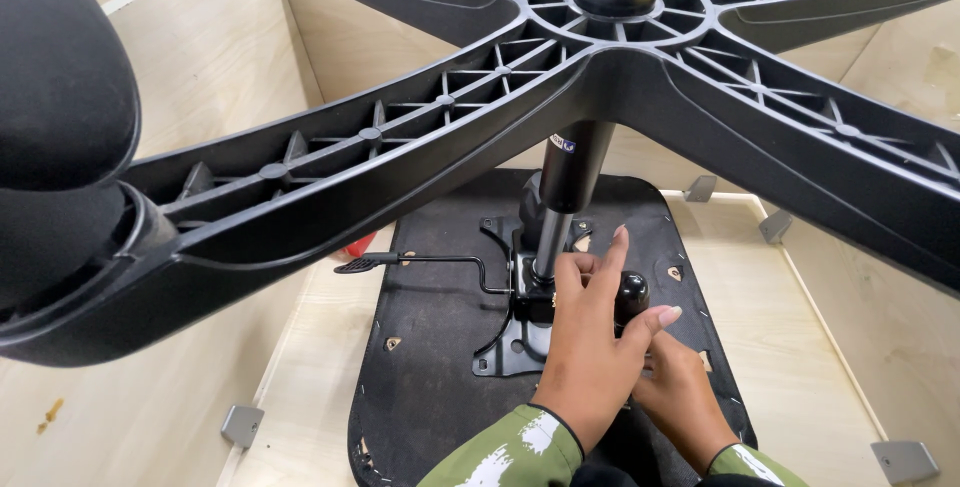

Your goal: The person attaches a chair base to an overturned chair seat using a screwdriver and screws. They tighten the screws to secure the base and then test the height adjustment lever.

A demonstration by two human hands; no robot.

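An office chair lies upside down in front of me. Its black five-armed star base [440,107] fills the upper view, and the gas lift column [570,177] runs down to the metal mechanism plate [520,332] on the black seat underside [440,367]. My left hand [590,347] curls around a round black knob [632,292] beside the column's foot, index finger up and thumb against the knob. Just under it and to the right is my right hand [685,397], its fingers hidden behind the left hand.
A black caster wheel [60,97] bulges at the near left arm tip. A thin lever with a paddle handle [410,262] sticks out left from the plate. The seat rests on a pale wooden surface [840,327] with grey metal brackets [242,423]. A small red object [360,245] lies by the seat's left edge.
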